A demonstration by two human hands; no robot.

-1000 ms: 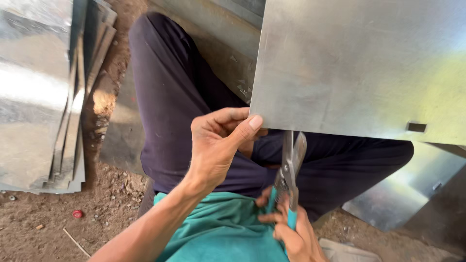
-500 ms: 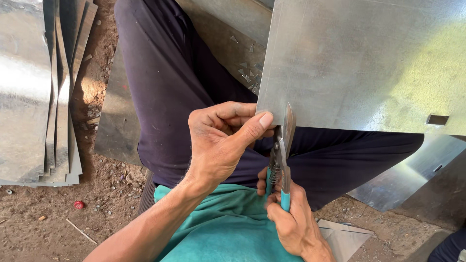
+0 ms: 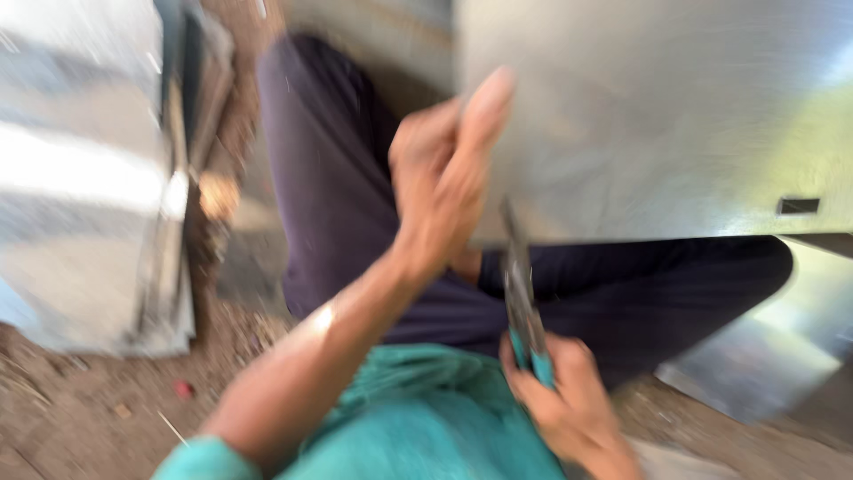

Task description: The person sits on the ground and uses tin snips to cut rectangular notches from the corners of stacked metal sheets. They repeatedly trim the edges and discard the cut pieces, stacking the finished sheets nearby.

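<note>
Across the lap lies a flat, dull-grey metal sheet (image 3: 657, 116). At its near edge the left hand (image 3: 444, 169) pinches it, fingers clamped; below, the right hand (image 3: 560, 400) grips teal-handled snips (image 3: 522, 302), blurred.

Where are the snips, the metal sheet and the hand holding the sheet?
snips (image 3: 522, 311), head view, on the blades.
metal sheet (image 3: 657, 116), head view, on its flat face.
left hand (image 3: 440, 191), head view, on its back.
</note>
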